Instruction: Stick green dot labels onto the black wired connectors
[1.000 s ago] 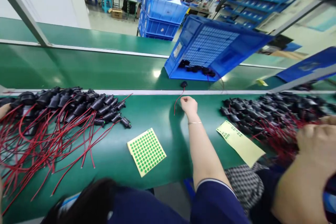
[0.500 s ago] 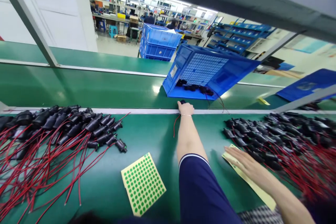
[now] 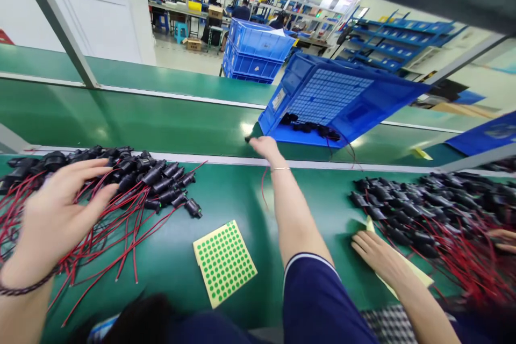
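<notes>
Both the person's hands show in the head view. The right hand (image 3: 264,146) pinches one black part (image 3: 247,140) with one red wire (image 3: 263,188), near one tilted blue crate (image 3: 360,107). The left hand (image 3: 62,215), thumb and fingers spread apart, is over one pile of black parts (image 3: 155,174), one of two; one green-dotted sheet (image 3: 224,263) lies between.

My feed shows a glossy green counter (image 3: 236,193) carrying a left pile of black cylindrical red-wired parts (image 3: 155,174), a matching right pile (image 3: 403,199) and, between them, a green-dotted yellow sheet (image 3: 224,264) and a long yellow sheet (image 3: 417,274).
</notes>
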The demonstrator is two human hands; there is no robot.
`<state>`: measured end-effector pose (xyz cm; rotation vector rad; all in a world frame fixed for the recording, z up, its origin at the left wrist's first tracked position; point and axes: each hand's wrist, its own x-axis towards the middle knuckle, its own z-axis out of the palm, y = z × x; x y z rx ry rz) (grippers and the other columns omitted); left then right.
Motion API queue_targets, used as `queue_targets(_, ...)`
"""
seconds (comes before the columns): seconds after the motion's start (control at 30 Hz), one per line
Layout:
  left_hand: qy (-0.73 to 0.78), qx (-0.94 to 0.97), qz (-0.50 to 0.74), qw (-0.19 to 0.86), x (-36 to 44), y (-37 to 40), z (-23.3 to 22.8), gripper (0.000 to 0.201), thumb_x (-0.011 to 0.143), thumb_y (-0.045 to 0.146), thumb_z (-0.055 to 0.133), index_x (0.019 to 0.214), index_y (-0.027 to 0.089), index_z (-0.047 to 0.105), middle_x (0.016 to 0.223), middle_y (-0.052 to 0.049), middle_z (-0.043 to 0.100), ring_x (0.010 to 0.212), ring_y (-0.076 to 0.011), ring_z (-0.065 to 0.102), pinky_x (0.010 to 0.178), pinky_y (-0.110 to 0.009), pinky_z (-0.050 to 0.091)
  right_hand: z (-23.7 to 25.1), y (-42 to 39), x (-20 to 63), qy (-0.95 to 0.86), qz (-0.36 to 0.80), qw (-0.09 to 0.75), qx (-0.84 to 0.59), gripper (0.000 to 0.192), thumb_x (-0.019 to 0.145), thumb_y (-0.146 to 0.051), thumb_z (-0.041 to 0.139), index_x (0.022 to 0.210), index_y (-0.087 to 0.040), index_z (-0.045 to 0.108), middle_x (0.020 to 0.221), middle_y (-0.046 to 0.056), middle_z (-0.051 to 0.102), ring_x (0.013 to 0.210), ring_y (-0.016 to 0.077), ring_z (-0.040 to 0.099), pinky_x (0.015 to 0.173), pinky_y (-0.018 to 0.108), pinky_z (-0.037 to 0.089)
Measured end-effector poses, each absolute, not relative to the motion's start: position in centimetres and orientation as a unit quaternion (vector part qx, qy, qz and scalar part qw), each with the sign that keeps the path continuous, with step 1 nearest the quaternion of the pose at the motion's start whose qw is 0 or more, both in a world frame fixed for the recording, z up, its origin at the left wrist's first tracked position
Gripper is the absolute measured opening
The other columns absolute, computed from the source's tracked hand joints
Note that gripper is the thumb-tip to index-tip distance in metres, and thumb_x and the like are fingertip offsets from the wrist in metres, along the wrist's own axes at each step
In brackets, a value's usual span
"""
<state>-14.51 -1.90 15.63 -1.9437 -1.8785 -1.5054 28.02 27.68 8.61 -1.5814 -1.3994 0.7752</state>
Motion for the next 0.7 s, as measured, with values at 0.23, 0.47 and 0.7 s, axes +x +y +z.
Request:
queue_targets(0.23,-0.568,-0.688,-0.448,-0.055,-11.7,-2.2,13.4,0.025,0.088,0.040,0.068,0.111,0.032,0.068,0.116,0.002,0.073,0.106,-0.0219,0.070,0.100,-0.045,0.059,8.8,26.0,22.1,-0.615,0.239,0.403,-0.634,0.038,0.098,-0.036,0.046,0.085,-0.010,0.072,0.085,0.007,0.073,0.071,0.0134,0.066,0.070,0.025,0.055)
queue_targets(0.47,-0.476,-0.523,-0.508,-0.491,-4.6,1.8,7.9,0.055,0.086,0.043,0.068,0.134,0.019,0.053,0.126,-0.015,0.067,0.114,-0.0259,0.067,0.102,-0.049,0.056,7.5,17.9,15.3,-0.737,0.170,0.397,-0.520,0.031,0.082,-0.032,0.066,0.108,-0.017,0.070,0.081,0.005,0.071,0.071,0.0191,0.063,0.075,0.032,0.053)
queue_targets(0.7,-0.387,-0.379,-0.680,-0.494,1.0,5.9,5.8,0.047,0.083,0.050,0.073,0.117,0.020,0.059,0.129,-0.010,0.066,0.126,-0.0244,0.060,0.117,-0.044,0.040,7.6,10.9,15.1,-0.874,0.088,0.375,-0.297,0.047,0.090,-0.037,0.064,0.133,-0.021,0.057,0.124,0.014,0.066,0.117,0.0296,0.060,0.102,0.049,0.050)
